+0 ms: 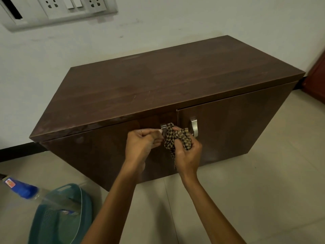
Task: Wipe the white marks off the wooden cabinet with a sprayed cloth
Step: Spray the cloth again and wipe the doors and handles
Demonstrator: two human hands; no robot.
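Your forearms reach up from the bottom edge, and both hands meet in front of the cabinet (158,88) doors. Your right hand (188,152) is closed around a bunched brown checked cloth (175,136), held just in front of the left door's metal handle (163,128). Your left hand (142,143) has its fingers curled, pinching at the cloth's edge. Faint pale smudges show along the cabinet top's front left edge. Beside you on the tiled floor (255,191) sit a teal basket (52,222) and a blurred bottle with a blue label (22,189). Sockets and switches (70,6) are on the wall above.
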